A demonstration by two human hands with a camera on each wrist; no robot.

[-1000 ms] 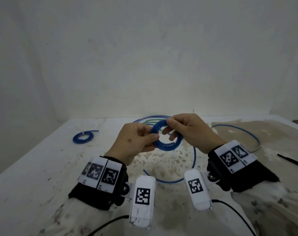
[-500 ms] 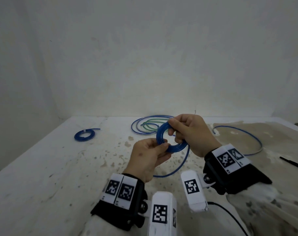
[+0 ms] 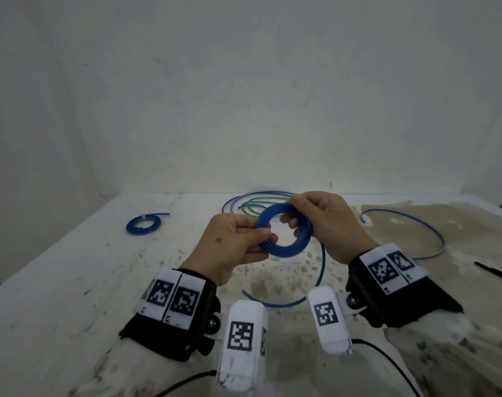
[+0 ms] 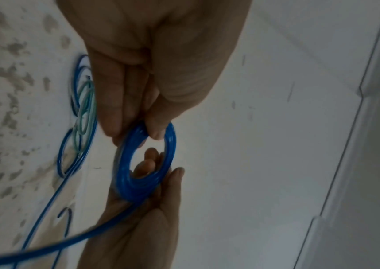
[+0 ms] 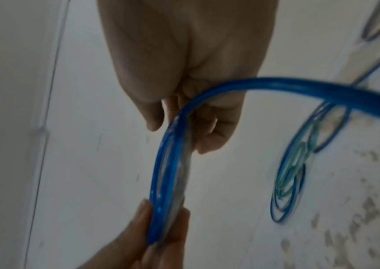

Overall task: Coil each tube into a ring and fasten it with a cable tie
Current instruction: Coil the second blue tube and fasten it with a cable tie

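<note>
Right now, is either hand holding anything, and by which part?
Both hold the blue tube coil: left hand pinches its near-left rim, right hand grips the far-right rim.

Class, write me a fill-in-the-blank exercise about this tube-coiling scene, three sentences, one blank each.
1. The coil held between the left hand and right hand is ____ in colour.
2. Among the loose tubes behind the hands, one is not blue but ____.
3. The tied coil lies on the ____ side of the table.

Missing words: blue; green; left
</note>
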